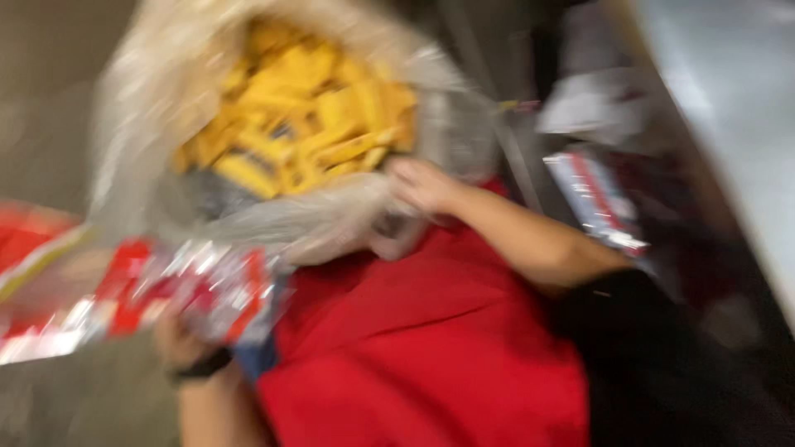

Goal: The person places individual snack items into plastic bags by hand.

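Observation:
The picture is heavily blurred. A big clear plastic bag (pixel 273 124) full of small yellow packets fills the upper middle. My right hand (pixel 421 185) grips the bag's lower right edge, fingers closed on the plastic. My left hand (pixel 178 338), with a black band on its wrist, is at the lower left. It holds a shiny red and silver pack (pixel 141 290) that stretches toward the left edge. Below the bag, between my arms, lies a wide red fabric surface (pixel 414 339).
More red and white packs (pixel 596 199) lie at the right on a dark shelf or floor area. A pale flat surface (pixel 729 99) runs along the far right. Grey floor (pixel 50 99) shows on the left.

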